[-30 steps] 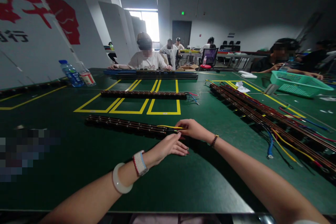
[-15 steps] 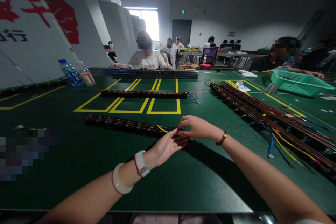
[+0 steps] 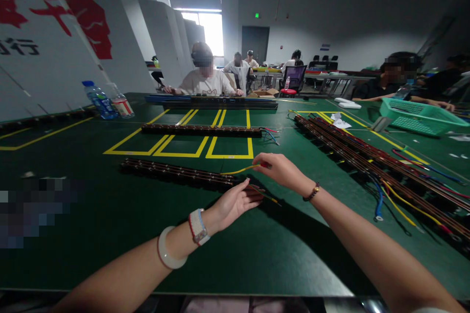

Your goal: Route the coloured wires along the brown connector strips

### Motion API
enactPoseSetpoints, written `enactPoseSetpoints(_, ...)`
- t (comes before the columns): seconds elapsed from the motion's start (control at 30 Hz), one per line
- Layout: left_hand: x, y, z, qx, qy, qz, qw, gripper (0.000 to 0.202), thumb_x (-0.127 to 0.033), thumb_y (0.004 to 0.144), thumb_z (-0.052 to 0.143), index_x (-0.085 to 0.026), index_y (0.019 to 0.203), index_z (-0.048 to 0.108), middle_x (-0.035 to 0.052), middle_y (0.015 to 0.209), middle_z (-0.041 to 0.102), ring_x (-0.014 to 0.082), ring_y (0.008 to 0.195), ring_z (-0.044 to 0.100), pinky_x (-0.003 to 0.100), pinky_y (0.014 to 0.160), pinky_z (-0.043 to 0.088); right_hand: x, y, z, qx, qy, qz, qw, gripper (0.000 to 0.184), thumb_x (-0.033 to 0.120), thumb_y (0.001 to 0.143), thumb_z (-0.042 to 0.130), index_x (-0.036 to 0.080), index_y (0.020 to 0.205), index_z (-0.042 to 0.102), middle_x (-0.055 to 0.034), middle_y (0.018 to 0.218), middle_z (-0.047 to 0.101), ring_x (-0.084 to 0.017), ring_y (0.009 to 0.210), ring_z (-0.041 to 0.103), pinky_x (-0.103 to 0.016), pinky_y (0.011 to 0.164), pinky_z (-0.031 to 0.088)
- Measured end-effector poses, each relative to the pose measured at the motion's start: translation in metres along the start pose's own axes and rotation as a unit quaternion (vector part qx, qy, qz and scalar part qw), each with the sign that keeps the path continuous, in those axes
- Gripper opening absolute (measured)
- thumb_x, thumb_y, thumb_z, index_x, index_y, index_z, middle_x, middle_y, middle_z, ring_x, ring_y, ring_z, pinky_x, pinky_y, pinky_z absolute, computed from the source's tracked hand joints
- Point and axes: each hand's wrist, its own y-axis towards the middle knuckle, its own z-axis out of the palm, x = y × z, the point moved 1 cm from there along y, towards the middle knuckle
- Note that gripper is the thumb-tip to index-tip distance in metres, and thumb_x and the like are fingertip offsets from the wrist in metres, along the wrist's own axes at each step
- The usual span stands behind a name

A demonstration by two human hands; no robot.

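A long dark strip with copper-coloured wires along it (image 3: 176, 172) lies on the table before my hands. From its right end a yellow wire (image 3: 237, 171) runs up to my right hand (image 3: 281, 168), whose fingertips pinch it near a red part. My left hand (image 3: 235, 205) is below, palm up, with its fingers stretched out beside the strip's end. A thin yellow-green wire (image 3: 270, 198) passes over or behind those fingers; whether they touch it I cannot tell.
Another wired strip (image 3: 201, 130) lies across yellow tape markings farther back. Several long wired strips (image 3: 341, 151) with loose leads lie at the right, near a green basket (image 3: 418, 116). Bottles (image 3: 100, 100) stand at the far left. A person in white (image 3: 205, 80) sits across the table.
My right hand has lifted slightly up and away from my left, drawing the yellow wire up with it. My left hand has stayed nearly in place, its palm more exposed.
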Motion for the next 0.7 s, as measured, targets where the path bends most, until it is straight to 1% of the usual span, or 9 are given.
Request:
enactPoseSetpoints(0.1, 0.001, 0.001, -0.001, 0.004, 0.029, 0.016, 0.999, 0.029, -0.030, 0.089, 0.051, -0.007, 0.106, 0.052, 0.0167, 0.110, 0.059, 0.0176, 0.095, 0.063, 0.038, 0.100, 0.043, -0.011, 0.001, 0.009, -0.037, -0.006, -0.005, 0.999, 0.017, 0.030, 0.091, 0.052, 0.018, 0.092, 0.064, -0.0030, 0.091, 0.065, -0.013, 0.083, 0.059, -0.023, 0.071, 0.038)
enactPoseSetpoints(0.17, 0.002, 0.001, -0.001, -0.002, 0.040, 0.023, 0.999, 0.025, -0.029, 0.090, 0.050, -0.007, 0.101, 0.051, 0.0165, 0.106, 0.061, 0.0175, 0.091, 0.064, 0.037, 0.097, 0.045, -0.021, 0.001, 0.020, -0.030, -0.032, 0.009, 0.999, 0.018, 0.030, 0.092, 0.051, 0.018, 0.090, 0.065, -0.0030, 0.088, 0.066, -0.014, 0.081, 0.059, -0.023, 0.069, 0.037)
enactPoseSetpoints(0.27, 0.002, 0.001, 0.000, -0.005, 0.044, 0.027, 0.999, 0.021, -0.026, 0.091, 0.047, -0.007, 0.100, 0.050, 0.0160, 0.103, 0.061, 0.0172, 0.088, 0.064, 0.037, 0.095, 0.046, -0.032, 0.001, 0.036, 0.038, -0.083, -0.006, 0.996, 0.017, 0.025, 0.091, 0.052, 0.017, 0.090, 0.067, -0.0047, 0.086, 0.065, -0.014, 0.079, 0.058, -0.024, 0.067, 0.036)
enactPoseSetpoints(0.33, 0.001, 0.001, 0.001, -0.009, 0.048, 0.026, 0.998, 0.020, -0.024, 0.091, 0.045, -0.007, 0.100, 0.049, 0.0158, 0.101, 0.061, 0.0170, 0.088, 0.064, 0.037, 0.095, 0.046, -0.035, 0.000, 0.041, 0.087, -0.115, -0.051, 0.988, 0.016, 0.023, 0.091, 0.053, 0.016, 0.090, 0.068, -0.0054, 0.084, 0.064, -0.014, 0.076, 0.056, -0.025, 0.068, 0.035)
enactPoseSetpoints(0.4, 0.001, 0.001, 0.002, -0.014, 0.050, 0.025, 0.998, 0.020, -0.024, 0.092, 0.044, -0.006, 0.101, 0.047, 0.0161, 0.100, 0.061, 0.0171, 0.087, 0.064, 0.037, 0.095, 0.046, -0.034, 0.001, 0.042, 0.098, -0.144, -0.097, 0.980, 0.017, 0.026, 0.090, 0.054, 0.016, 0.089, 0.068, -0.0056, 0.081, 0.063, -0.015, 0.077, 0.055, -0.027, 0.071, 0.035)
enactPoseSetpoints(0.47, 0.001, 0.001, 0.002, -0.017, 0.054, 0.026, 0.998, 0.020, -0.024, 0.092, 0.043, -0.006, 0.102, 0.046, 0.0164, 0.102, 0.061, 0.0174, 0.088, 0.064, 0.036, 0.094, 0.046, -0.031, 0.001, 0.038, 0.067, -0.145, -0.116, 0.980, 0.020, 0.033, 0.090, 0.055, 0.018, 0.092, 0.069, -0.0060, 0.085, 0.063, -0.016, 0.081, 0.055, -0.029, 0.075, 0.035)
enactPoseSetpoints(0.53, 0.001, 0.000, 0.002, -0.014, 0.064, 0.027, 0.997, 0.022, -0.024, 0.092, 0.044, -0.005, 0.104, 0.047, 0.0171, 0.104, 0.060, 0.0177, 0.089, 0.064, 0.036, 0.094, 0.047, -0.029, 0.002, 0.031, 0.014, -0.097, -0.093, 0.991, 0.026, 0.038, 0.091, 0.053, 0.019, 0.098, 0.068, -0.0068, 0.090, 0.063, -0.016, 0.085, 0.055, -0.029, 0.077, 0.037)
enactPoseSetpoints(0.6, 0.001, -0.001, 0.002, -0.005, 0.084, 0.030, 0.996, 0.025, -0.023, 0.092, 0.044, -0.004, 0.107, 0.048, 0.0179, 0.106, 0.059, 0.0176, 0.091, 0.063, 0.035, 0.094, 0.047, -0.027, 0.003, 0.025, -0.025, -0.027, -0.056, 0.998, 0.028, 0.038, 0.093, 0.049, 0.018, 0.100, 0.067, -0.0070, 0.092, 0.063, -0.015, 0.085, 0.056, -0.027, 0.076, 0.039)
enactPoseSetpoints(0.7, 0.000, -0.005, 0.003, 0.003, 0.128, 0.033, 0.991, 0.027, -0.023, 0.092, 0.044, -0.003, 0.109, 0.050, 0.0174, 0.104, 0.060, 0.0163, 0.090, 0.063, 0.033, 0.091, 0.048, -0.029, 0.003, 0.023, -0.045, 0.032, -0.028, 0.998, 0.023, 0.031, 0.092, 0.049, 0.016, 0.098, 0.067, -0.0061, 0.092, 0.062, -0.013, 0.083, 0.056, -0.024, 0.075, 0.041)
